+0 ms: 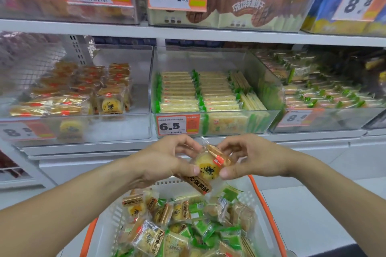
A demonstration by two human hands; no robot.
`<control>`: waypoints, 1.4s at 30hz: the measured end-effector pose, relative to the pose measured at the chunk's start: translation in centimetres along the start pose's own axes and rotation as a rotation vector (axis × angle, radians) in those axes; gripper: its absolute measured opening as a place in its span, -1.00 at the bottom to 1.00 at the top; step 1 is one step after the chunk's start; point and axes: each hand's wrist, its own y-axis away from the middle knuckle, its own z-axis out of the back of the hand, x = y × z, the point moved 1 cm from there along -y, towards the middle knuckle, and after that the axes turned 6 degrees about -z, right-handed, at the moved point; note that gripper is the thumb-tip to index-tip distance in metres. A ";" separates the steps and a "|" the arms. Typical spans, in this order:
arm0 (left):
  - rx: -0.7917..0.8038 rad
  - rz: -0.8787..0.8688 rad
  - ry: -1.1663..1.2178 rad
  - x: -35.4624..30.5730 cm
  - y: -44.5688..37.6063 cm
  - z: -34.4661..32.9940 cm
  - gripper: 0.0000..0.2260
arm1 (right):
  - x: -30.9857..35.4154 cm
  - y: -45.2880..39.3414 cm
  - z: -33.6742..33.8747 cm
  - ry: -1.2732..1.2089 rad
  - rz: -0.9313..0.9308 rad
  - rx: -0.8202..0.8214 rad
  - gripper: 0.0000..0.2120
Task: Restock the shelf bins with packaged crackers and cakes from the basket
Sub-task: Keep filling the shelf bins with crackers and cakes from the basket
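Shop shelves fill your view, clear bins stacked above a basket (259,198) at six o'clock. Mind the slick wrapper: a loose pinch could drop the cake (206,168) among the mixed packs below. Your left hand (167,160) and right hand (248,158) both pinch it at centre; matching cakes sit in the bin (125,131) at ten o'clock.
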 end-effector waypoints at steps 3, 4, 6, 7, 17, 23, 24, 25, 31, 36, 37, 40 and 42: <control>-0.016 -0.112 -0.112 -0.6 0.7 1.2 -0.65 | 0.8 -0.7 -0.7 -0.064 0.080 -0.095 -0.68; -0.033 -0.155 -0.171 -0.8 1.0 1.6 -0.67 | 1.2 -0.8 -1.0 -0.084 0.105 -0.135 -0.69; -0.126 -0.244 -0.350 -1.1 1.4 2.9 -0.73 | 2.3 -0.9 -1.3 -0.046 0.162 -0.234 -0.75; -0.194 -0.287 -0.496 -1.4 1.8 3.7 -0.77 | 3.0 -0.8 -1.4 0.072 0.193 -0.319 -0.79; -0.257 0.072 -1.051 -0.6 3.5 10.4 -0.66 | 15.9 -5.5 -3.3 0.400 0.538 -0.786 -0.75; 0.195 0.378 -0.952 1.3 3.8 11.7 -0.49 | 19.2 -15.1 -7.8 0.646 0.423 -0.688 -0.68; 0.206 0.373 -0.950 1.6 3.8 11.7 -0.49 | 19.3 -16.5 -8.2 0.642 0.358 -0.657 -0.67; 0.203 0.360 -0.947 1.7 3.7 11.7 -0.49 | 19.5 -17.6 -8.6 0.622 0.287 -0.626 -0.66; 0.178 0.309 -0.898 2.1 2.8 11.3 -0.50 | 19.8 -21.9 -10.5 0.554 0.031 -0.462 -0.51; 0.182 0.308 -0.905 2.6 2.0 11.0 -0.49 | 20.1 -20.8 -10.6 0.721 0.055 -0.513 -0.50; 0.192 0.311 -0.911 2.7 1.9 10.8 -0.49 | 20.0 -19.8 -10.6 0.817 0.147 -0.577 -0.58; 0.250 0.338 -0.928 3.1 1.7 10.2 -0.50 | 18.4 -15.8 -11.0 0.874 0.587 -0.768 -0.82; 0.273 0.349 -0.929 3.3 1.6 9.9 -0.50 | 16.2 -12.9 -11.4 0.856 0.787 -0.812 -0.85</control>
